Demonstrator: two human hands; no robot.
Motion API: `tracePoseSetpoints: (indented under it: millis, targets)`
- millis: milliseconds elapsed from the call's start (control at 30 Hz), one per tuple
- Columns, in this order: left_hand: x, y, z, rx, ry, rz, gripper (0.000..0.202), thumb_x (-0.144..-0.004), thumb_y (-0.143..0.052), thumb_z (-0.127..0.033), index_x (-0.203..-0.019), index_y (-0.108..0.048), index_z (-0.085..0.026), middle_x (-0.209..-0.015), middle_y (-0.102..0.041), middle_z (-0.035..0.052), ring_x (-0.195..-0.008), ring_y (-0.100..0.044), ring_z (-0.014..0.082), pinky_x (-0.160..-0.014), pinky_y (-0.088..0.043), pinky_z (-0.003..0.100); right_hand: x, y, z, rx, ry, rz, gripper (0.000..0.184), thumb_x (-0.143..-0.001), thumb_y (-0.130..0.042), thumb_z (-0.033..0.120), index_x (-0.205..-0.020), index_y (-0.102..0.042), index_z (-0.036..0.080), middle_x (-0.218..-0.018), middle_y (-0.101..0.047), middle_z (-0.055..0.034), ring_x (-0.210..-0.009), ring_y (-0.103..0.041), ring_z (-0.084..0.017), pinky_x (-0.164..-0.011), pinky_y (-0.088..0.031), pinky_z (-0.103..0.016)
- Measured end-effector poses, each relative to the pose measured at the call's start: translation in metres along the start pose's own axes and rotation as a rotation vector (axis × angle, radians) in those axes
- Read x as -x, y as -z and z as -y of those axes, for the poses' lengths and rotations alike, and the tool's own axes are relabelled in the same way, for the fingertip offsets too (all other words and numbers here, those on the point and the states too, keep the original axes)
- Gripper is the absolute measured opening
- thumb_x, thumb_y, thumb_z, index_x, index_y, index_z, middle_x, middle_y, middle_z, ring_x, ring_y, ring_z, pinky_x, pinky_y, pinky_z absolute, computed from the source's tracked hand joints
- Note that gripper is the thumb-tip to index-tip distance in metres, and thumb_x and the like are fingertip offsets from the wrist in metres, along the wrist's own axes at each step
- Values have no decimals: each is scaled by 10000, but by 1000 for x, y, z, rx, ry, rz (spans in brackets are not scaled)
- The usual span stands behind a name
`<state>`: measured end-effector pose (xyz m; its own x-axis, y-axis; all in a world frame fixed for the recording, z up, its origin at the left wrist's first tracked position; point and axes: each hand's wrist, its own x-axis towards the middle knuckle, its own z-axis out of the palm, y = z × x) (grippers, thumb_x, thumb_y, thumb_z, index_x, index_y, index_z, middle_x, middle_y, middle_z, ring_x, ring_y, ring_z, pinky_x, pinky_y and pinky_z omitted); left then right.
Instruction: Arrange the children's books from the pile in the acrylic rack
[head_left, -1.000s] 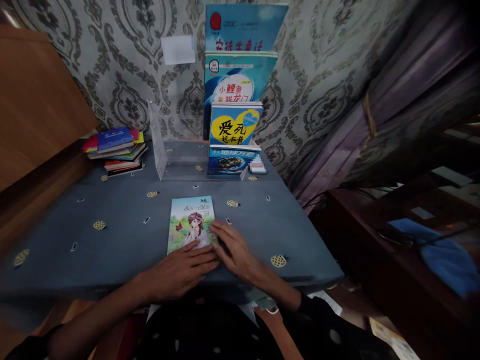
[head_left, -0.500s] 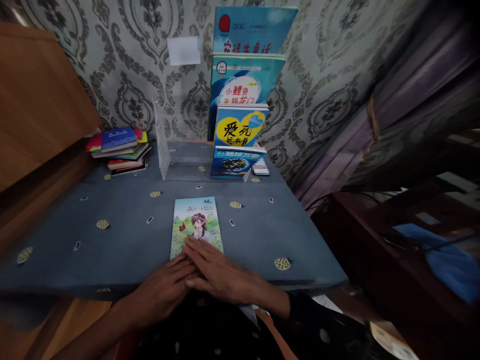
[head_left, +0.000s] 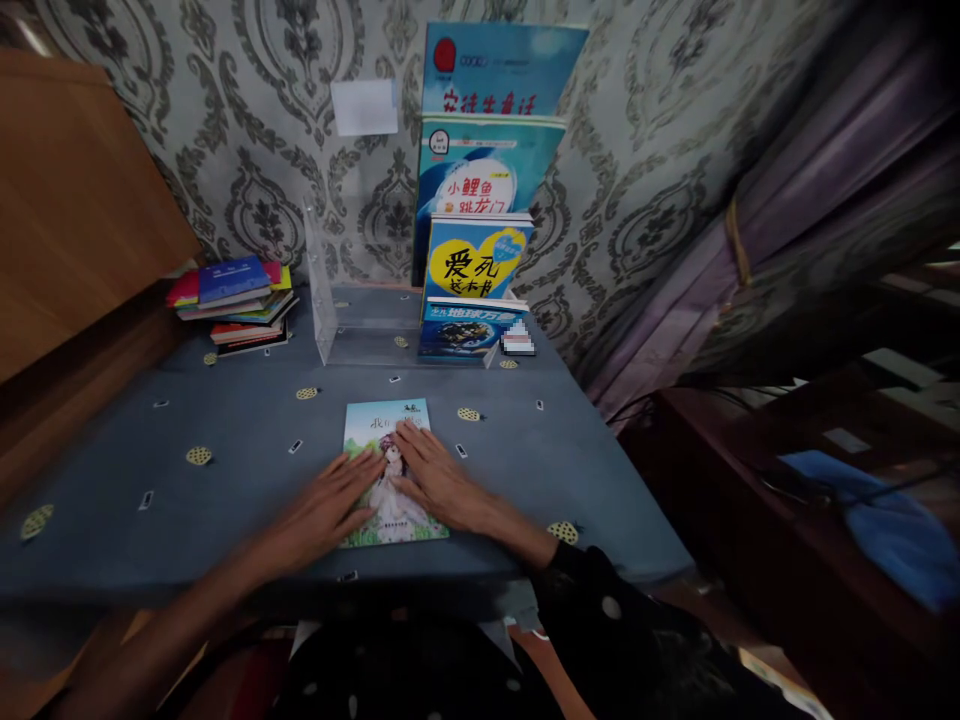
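A thin paperback book [head_left: 397, 522] with a drawn figure on its light green and blue cover lies flat near the front of the table. My left hand [head_left: 334, 500] rests over the book's left side, fingers stretched toward its middle. On the right part of the cover lies my right hand [head_left: 435, 480], its fingers extended up toward the title. Both hands are open and slightly blurred. Part of the picture and some title characters are hidden under my fingers.
A clear acrylic stand [head_left: 322, 300] at the back holds several upright books, a blue one [head_left: 465, 330] in front. To the left sits a stack of books [head_left: 234, 300]. A patterned cloth covers the table [head_left: 247, 420]. At the right are a purple curtain [head_left: 675, 290] and a blue bag-like item [head_left: 885, 530].
My hands have moved forward from the table's front edge onto the book and spread apart; before, the right lay over the left. The lower cover now shows.
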<state>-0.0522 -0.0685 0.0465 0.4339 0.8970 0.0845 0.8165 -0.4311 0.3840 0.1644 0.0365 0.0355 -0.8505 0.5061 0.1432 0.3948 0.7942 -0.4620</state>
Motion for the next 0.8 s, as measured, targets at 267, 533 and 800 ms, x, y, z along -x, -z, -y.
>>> tracePoseSetpoints:
  millis: [267,533,800]
  targets:
    - [-46,-28,53,-102,171,-243,571,-1014,-344,-460,-1492,-357,-149,-1568,-330,161,-1472,-230,285,-1169,-290,497,-27,9,-6,72,-218,-63,635,-989,-454,400,-1465,-356,-9,-1559,-265,-258,-1482,-181,-319,-1196,-243,-528]
    - [-46,-60,51,197,264,-591,494,-989,-401,-395,-1473,-375,-295,-1609,-245,109,-1456,-272,342,-1102,-384,557,-5,1,19,83,-316,-132,658,-955,-505,428,-1460,-399,19,-1560,-243,-245,-1463,-163,-399,-1176,-246,-583]
    - [-42,-54,69,634,474,-562,536,-986,-351,-498,-1494,-287,-341,-1407,-567,73,-1323,-503,294,-998,-535,456,14,-8,22,-21,-312,-187,698,-906,-562,432,-1479,-395,70,-1572,-226,-212,-1459,-120,-432,-1162,-218,-620]
